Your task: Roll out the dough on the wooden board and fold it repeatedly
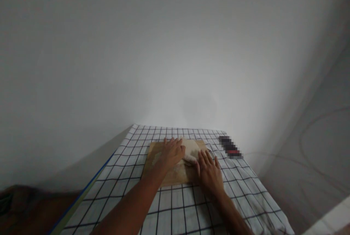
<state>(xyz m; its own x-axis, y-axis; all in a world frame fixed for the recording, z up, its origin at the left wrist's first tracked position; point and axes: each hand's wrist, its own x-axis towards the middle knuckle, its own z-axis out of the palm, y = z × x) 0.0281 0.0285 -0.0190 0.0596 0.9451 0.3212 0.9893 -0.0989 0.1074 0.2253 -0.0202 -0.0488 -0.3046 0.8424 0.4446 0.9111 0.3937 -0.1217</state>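
Observation:
A pale, flattened piece of dough [192, 146] lies on a wooden board [175, 181], with a raised fold along its near edge. My left hand [172, 151] rests over the dough's left side, palm down and fingers spread. At the dough's right near edge is my right hand [210, 169], its fingers stretched forward and its thumb beside the folded edge. Both palms are hidden from view. Whitish flour marks show on the board left of my left hand.
Under the board, a white tablecloth with a dark grid [177, 213] covers the table. A dark, pixelated object [230, 148] lies at the right edge, with a thin cable [279, 155] running right. A pale wall [175, 52] stands behind. Something dark and blurred [30, 209] is at lower left.

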